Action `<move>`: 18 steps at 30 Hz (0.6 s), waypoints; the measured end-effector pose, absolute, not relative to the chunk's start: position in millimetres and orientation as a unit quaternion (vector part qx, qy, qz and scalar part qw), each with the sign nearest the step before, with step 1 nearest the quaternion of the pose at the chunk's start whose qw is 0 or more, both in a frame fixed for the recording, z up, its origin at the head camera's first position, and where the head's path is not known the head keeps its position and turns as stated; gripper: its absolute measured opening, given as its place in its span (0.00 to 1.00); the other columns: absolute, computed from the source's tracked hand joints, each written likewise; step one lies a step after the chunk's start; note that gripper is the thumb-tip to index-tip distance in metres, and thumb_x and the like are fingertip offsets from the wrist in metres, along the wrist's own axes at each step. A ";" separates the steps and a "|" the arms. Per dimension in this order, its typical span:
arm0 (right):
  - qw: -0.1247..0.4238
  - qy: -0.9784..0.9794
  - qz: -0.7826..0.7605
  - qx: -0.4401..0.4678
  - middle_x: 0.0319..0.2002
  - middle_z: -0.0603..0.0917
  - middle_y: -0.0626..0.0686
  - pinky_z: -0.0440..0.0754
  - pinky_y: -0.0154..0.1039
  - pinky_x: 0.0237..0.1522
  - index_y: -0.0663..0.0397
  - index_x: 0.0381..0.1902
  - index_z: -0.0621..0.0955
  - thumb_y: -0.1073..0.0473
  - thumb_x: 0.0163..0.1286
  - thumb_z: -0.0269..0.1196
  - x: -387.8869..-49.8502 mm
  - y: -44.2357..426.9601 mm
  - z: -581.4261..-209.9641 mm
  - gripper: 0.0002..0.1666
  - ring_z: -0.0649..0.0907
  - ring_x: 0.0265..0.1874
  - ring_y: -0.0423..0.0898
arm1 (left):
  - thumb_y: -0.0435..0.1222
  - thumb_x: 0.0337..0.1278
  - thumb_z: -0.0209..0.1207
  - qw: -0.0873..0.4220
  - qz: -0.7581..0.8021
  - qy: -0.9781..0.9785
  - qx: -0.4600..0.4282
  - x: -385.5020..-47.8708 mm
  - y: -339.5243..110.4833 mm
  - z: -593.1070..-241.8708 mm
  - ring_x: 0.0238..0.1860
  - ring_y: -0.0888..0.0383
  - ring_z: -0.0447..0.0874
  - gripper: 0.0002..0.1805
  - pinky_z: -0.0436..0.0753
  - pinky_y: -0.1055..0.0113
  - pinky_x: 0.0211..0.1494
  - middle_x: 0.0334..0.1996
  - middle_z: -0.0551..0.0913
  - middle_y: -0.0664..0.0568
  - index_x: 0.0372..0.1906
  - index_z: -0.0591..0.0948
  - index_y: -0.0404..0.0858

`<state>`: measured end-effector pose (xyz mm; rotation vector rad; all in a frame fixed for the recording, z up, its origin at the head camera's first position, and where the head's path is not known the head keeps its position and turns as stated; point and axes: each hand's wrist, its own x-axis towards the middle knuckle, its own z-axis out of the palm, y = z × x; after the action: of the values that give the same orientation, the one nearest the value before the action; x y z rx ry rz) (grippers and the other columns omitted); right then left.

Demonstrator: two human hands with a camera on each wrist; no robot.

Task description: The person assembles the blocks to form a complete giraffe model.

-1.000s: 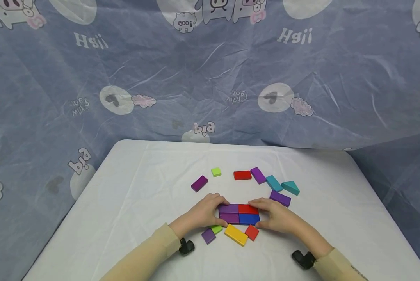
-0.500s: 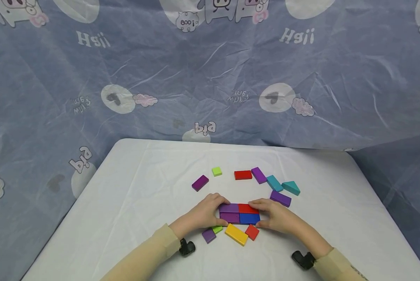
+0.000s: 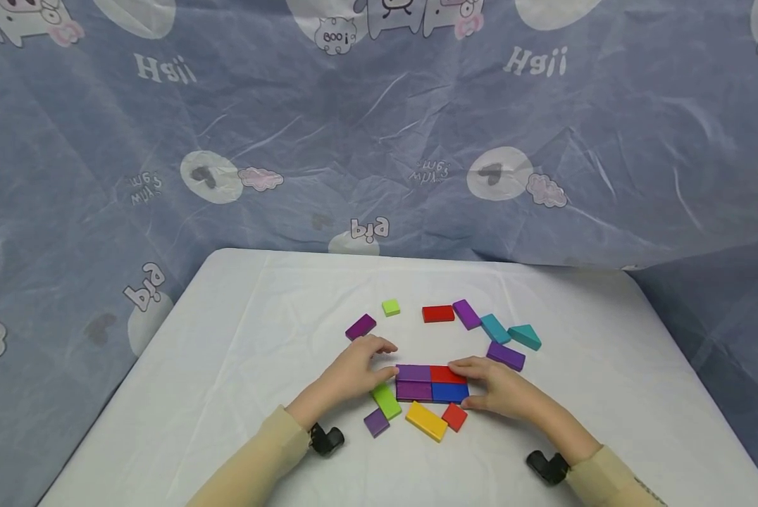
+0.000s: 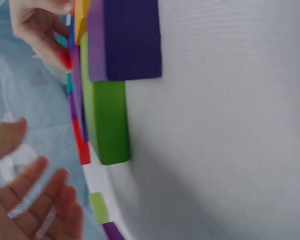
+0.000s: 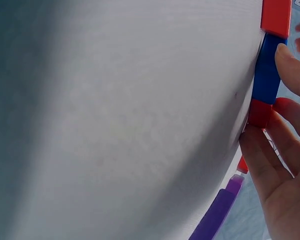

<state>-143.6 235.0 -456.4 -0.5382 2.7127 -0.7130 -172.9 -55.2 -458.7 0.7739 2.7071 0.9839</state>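
Four-cornered and flat, a rectangle of two purple blocks [image 3: 413,391], a red block [image 3: 445,375] and a blue block [image 3: 450,393] lies on the white table. My right hand [image 3: 502,387] holds its right end, the thumb at the blue block and the fingers at the red one, as the right wrist view also shows. At the left end, my left hand [image 3: 353,367] is raised with its fingers loosely extended, holding nothing; its thumb tip appears close to the upper purple block. Below that hand lies a green block [image 3: 387,402], seen large in the left wrist view.
In front lie a small purple block [image 3: 376,422], a yellow block [image 3: 426,421] and a small red block [image 3: 454,417]. Behind are a dark purple block [image 3: 361,327], a small green block [image 3: 391,307], a red block [image 3: 438,314] and several purple and teal blocks [image 3: 495,329] curving right.
My left hand has let go of the rectangle's left end and moved up and leftward, uncovering more of the green block. The right hand stays in place on the right end.
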 end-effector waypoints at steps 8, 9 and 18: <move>0.143 0.937 -0.254 -0.191 0.63 0.79 0.53 0.77 0.59 0.60 0.50 0.66 0.77 0.53 0.57 0.74 -142.3 235.9 -455.4 0.38 0.75 0.64 0.58 | 0.52 0.52 0.69 0.083 0.249 0.939 0.223 -143.1 -55.7 -462.9 0.39 0.59 0.70 0.29 0.77 0.67 0.42 0.38 0.76 0.52 0.51 0.78 0.37; 0.144 0.937 -0.255 -0.190 0.63 0.79 0.53 0.77 0.60 0.61 0.50 0.66 0.77 0.53 0.57 0.74 -142.2 235.8 -455.1 0.38 0.75 0.64 0.58 | 0.53 0.50 0.71 0.083 0.241 0.941 0.224 -139.0 -54.4 -463.8 0.38 0.59 0.69 0.31 0.76 0.69 0.40 0.37 0.75 0.52 0.51 0.77 0.36; 0.148 0.936 -0.263 -0.183 0.63 0.78 0.53 0.77 0.60 0.60 0.49 0.66 0.77 0.54 0.57 0.74 -141.2 236.4 -455.1 0.38 0.75 0.64 0.58 | 0.46 0.41 0.77 0.091 0.237 0.945 0.206 -117.6 -49.2 -462.4 0.37 0.59 0.65 0.32 0.73 0.71 0.37 0.34 0.70 0.53 0.47 0.75 0.34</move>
<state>-141.2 236.4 -455.1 -0.5261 2.6909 -0.7555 -117.6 -49.2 -462.4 0.6113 2.8090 0.7041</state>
